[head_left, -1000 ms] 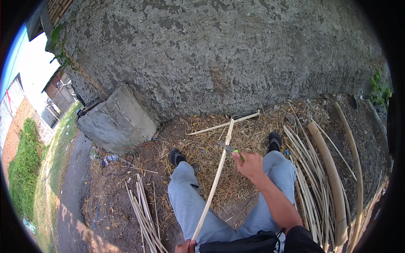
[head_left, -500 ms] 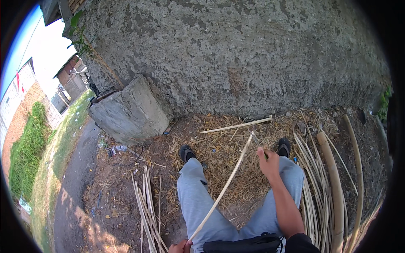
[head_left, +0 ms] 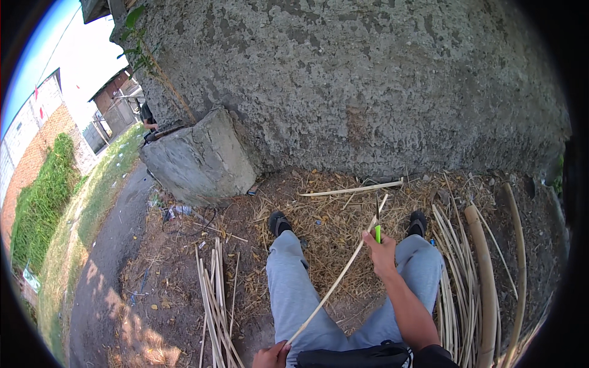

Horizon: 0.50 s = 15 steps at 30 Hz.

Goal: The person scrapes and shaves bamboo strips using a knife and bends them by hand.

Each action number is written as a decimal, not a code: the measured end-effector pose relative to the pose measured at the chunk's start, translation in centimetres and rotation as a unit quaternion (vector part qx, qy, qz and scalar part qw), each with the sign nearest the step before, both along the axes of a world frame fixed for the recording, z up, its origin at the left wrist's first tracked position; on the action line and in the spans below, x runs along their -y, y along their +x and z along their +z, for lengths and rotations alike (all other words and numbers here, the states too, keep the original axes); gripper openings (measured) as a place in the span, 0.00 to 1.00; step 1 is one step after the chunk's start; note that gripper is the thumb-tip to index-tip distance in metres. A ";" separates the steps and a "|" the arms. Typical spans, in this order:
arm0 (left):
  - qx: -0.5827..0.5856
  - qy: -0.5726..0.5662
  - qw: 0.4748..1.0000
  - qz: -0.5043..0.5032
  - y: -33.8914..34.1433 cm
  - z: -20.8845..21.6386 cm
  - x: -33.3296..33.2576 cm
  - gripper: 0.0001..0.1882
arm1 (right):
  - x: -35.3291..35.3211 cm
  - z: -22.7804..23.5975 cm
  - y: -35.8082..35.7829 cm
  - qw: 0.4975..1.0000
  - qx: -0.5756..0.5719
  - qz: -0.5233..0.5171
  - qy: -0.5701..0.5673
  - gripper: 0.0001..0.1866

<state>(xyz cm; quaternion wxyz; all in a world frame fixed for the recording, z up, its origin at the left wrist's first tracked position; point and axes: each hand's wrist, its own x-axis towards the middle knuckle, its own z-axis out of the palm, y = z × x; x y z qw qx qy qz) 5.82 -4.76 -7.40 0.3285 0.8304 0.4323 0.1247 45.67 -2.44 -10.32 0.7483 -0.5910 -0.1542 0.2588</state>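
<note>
A long, thin strip of pale bamboo slants up and away across my lap, over the ground between my legs. My left hand is closed on its near end at the lower edge of the view. Farther out, my right hand grips a knife by its bright green handle. The dark blade points away from me, close beside the strip's far end. The fingers of my right hand are right against the strip; whether they also pinch it I cannot tell.
Split bamboo strips lie in a bundle at my left and a larger pile at my right. Thick bamboo poles lie beyond that pile. A rough wall and concrete block stand ahead. Another person shows behind the block.
My right hand has come left and nearer, up to the strip, and the knife's green handle now shows. My left hand has shifted slightly right with the near end. The person behind the block is plainer.
</note>
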 end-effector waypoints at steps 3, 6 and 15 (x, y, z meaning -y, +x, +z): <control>0.018 -0.003 1.000 -0.013 -0.2 -0.6 -0.2 0.13 | -0.2 -0.9 0.6 0.999 -0.031 0.000 0.033 0.14; 0.005 -0.021 1.000 -0.011 -0.1 -0.6 -0.4 0.13 | 0.0 -1.2 1.1 0.994 -0.080 0.007 0.068 0.13; -0.051 -0.088 0.995 -0.024 0.4 -0.7 -0.7 0.14 | 0.5 -1.5 2.1 0.978 -0.158 0.044 0.131 0.13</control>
